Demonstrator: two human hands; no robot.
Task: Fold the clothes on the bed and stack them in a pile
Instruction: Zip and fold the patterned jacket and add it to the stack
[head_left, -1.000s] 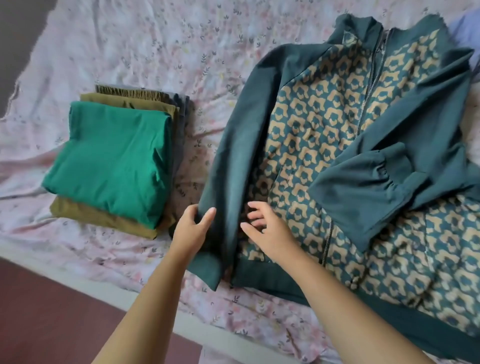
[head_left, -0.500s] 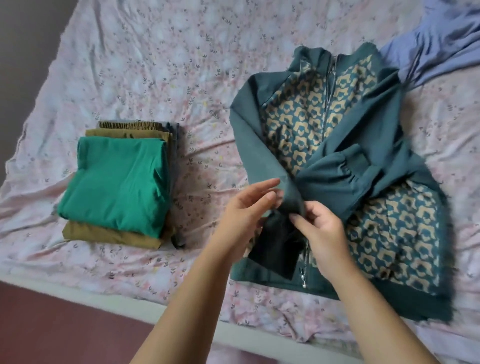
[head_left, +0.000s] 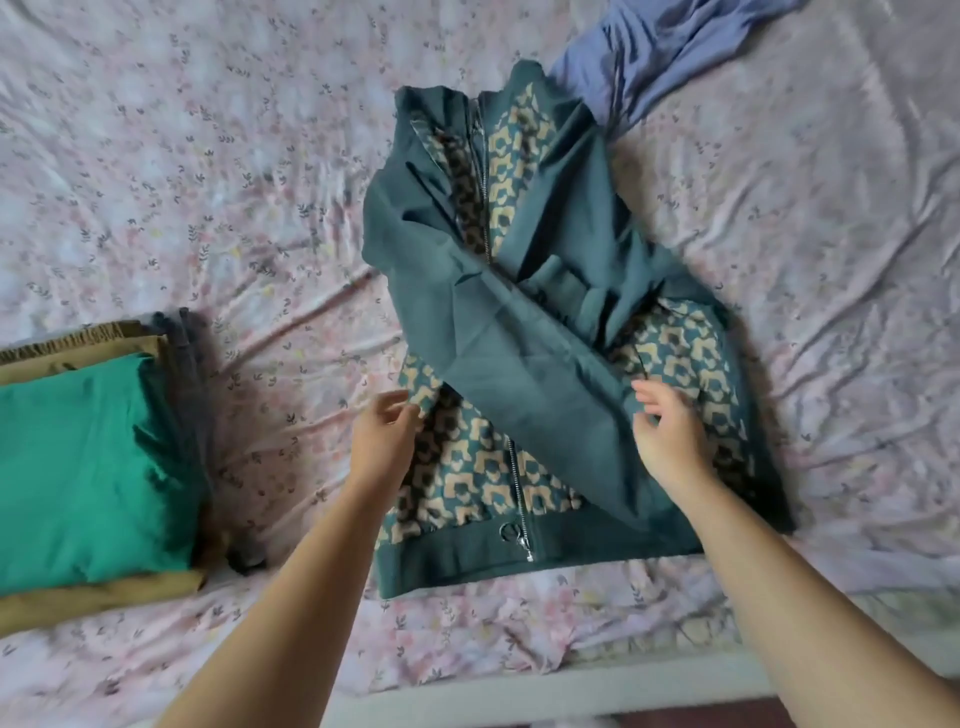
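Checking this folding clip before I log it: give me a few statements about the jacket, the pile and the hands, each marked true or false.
1. A green garment lies on top of the folded pile. True.
2. The pile lies to the right of the jacket. False: it lies to the jacket's left.
3. Both sleeves are folded across the jacket's front. True.
4. The blue garment is folded and stacked on the pile. False: it lies unfolded beyond the jacket's collar.
5. The right hand rests on the pile. False: it is on the jacket's upper sleeve.
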